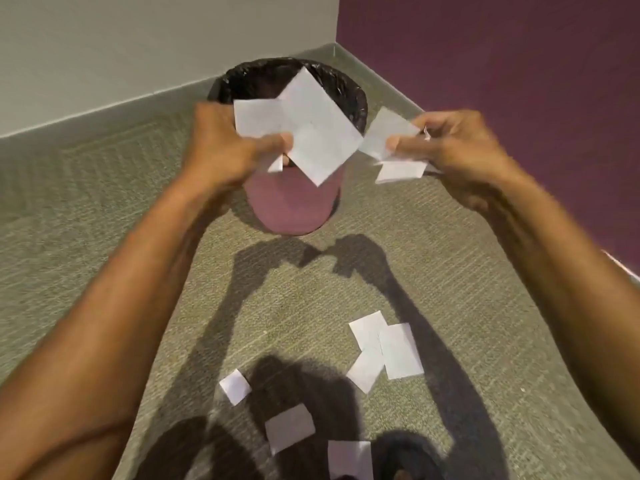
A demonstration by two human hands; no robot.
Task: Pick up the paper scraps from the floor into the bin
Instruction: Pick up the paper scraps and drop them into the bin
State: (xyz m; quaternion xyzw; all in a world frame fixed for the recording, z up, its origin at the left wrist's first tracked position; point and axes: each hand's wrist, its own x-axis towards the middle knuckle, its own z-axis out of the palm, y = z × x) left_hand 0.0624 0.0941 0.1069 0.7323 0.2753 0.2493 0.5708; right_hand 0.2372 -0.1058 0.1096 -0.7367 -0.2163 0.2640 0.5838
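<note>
Nearest, white paper scraps (384, 351) lie scattered on the grey-green carpet (104, 188), one cut off by the bottom edge. Above them, the left hand (221, 147) pinches a fan of white paper pieces (311, 129), the largest pointing diagonally down-right. The right hand (457, 147) grips smaller pieces (398, 171). Beyond, the pink bin (294, 206) with its black liner (346, 88) stands upright in the corner, partly hidden.

Scraps (384, 351) lie before the corner bin (294, 209)
</note>
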